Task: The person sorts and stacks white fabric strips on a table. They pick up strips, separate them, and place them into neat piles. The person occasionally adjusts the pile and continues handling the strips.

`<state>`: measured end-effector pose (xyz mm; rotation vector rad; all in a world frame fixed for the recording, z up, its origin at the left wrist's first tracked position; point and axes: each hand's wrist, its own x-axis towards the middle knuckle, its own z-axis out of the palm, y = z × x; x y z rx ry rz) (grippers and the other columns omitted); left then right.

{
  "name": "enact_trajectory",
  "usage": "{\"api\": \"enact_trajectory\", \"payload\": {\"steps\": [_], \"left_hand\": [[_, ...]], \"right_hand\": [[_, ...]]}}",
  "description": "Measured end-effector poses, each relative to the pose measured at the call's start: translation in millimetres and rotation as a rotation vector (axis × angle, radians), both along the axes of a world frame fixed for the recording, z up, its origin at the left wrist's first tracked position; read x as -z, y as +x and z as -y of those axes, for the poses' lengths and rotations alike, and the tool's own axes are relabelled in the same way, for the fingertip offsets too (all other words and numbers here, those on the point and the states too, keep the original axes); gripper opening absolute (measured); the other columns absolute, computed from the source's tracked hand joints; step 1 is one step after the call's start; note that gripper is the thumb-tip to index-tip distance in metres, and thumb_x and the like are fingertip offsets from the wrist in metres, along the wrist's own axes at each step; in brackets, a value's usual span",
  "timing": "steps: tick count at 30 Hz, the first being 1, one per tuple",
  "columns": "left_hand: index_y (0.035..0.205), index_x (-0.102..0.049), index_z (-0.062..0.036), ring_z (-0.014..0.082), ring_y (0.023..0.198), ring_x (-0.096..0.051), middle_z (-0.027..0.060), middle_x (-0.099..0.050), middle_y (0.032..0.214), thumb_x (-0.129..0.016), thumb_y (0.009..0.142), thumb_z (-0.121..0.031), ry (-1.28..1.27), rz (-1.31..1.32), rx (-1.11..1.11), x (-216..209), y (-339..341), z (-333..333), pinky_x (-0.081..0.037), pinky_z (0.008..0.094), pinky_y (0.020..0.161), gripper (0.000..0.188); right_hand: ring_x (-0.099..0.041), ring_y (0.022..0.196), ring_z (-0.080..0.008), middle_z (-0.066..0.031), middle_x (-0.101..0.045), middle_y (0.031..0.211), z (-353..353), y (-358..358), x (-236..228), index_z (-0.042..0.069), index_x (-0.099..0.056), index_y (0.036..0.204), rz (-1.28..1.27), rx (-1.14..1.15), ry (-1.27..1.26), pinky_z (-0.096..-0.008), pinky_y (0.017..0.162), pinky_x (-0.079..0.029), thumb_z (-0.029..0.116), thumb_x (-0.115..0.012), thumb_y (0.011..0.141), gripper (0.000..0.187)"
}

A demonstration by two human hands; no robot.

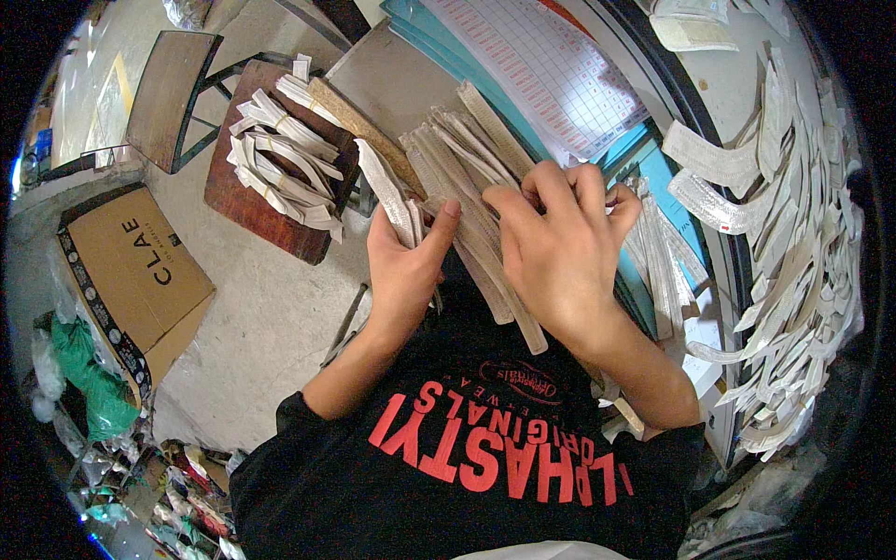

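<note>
My left hand (407,271) is closed round a small bunch of white strips (381,182), the thumb pressed along their side. Just to the right lies a pile of long greyish-white strips (457,177), running from the work surface toward my shirt. Over the right side of this pile bends my right hand (565,247), with curled fingers. Its thumb lies near the strips, while its fingertips are mostly hidden, so what they grip cannot be made out. More loose strips (658,252) lie right of that hand on blue-green folders.
A brown wooden stool (220,191) at the left carries banded bundles of strips (280,159). Printed grid sheets (551,65) lie at the back. A large heap of curved strips (793,271) fills the right side. A cardboard box (140,271) stands on the floor at the left.
</note>
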<state>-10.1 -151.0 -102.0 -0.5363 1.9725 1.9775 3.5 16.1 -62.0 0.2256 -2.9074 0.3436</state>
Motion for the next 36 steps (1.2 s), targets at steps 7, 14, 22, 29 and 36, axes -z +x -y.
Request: {"api": "enact_trajectory", "payload": {"steps": [7, 14, 22, 29, 36], "left_hand": [[0.117, -0.063, -0.0018, 0.0047, 0.057, -0.051, -0.0011, -0.066, 0.086, -0.081, 0.098, -0.023, -0.003, 0.002, -0.002, 2, 1, 1, -0.040, 0.0234, 0.046, 0.034], [0.117, -0.063, -0.0017, 0.0040, 0.061, -0.052, -0.0020, -0.066, 0.087, -0.081, 0.099, -0.021, -0.006, -0.020, -0.016, 3, 0, 0, -0.040, 0.0226, 0.050, 0.032], [0.115, -0.061, -0.0026, 0.0047, 0.056, -0.051, -0.0021, -0.064, 0.084, -0.081, 0.098, -0.024, 0.002, -0.003, 0.002, 1, 0, 1, -0.038, 0.0237, 0.046, 0.033], [0.115, -0.061, -0.0031, 0.0044, 0.056, -0.050, -0.0023, -0.064, 0.083, -0.081, 0.098, -0.024, 0.032, -0.001, -0.001, 3, 0, 1, -0.038, 0.0234, 0.045, 0.034], [0.114, -0.061, -0.0031, 0.0043, 0.055, -0.050, -0.0024, -0.063, 0.083, -0.081, 0.098, -0.024, 0.024, 0.004, 0.008, 3, 0, 2, -0.038, 0.0230, 0.045, 0.034]], "right_hand": [[-0.055, 0.100, -0.0219, 0.0033, -0.059, 0.096, 3, -1, -4, 0.022, -0.074, 0.099, 0.003, 0.042, -0.036, -0.0506, 0.092, -0.032, 0.024, -0.081, 0.085, 0.015], [-0.055, 0.097, -0.0205, 0.0043, -0.060, 0.093, 4, -3, 2, 0.021, -0.073, 0.097, -0.041, 0.077, -0.017, -0.0485, 0.091, -0.031, 0.022, -0.079, 0.087, 0.012], [-0.056, 0.097, -0.0210, 0.0040, -0.060, 0.093, 5, -3, 6, 0.021, -0.073, 0.097, -0.057, 0.092, -0.019, -0.0490, 0.092, -0.032, 0.021, -0.079, 0.087, 0.012], [-0.056, 0.097, -0.0211, 0.0039, -0.060, 0.093, 5, -3, 3, 0.021, -0.074, 0.097, -0.038, 0.092, -0.027, -0.0491, 0.092, -0.032, 0.020, -0.080, 0.087, 0.012], [-0.056, 0.098, -0.0217, 0.0044, -0.061, 0.094, 4, -1, 0, 0.021, -0.074, 0.096, -0.029, 0.050, -0.033, -0.0491, 0.091, -0.032, 0.023, -0.081, 0.085, 0.014]]}}
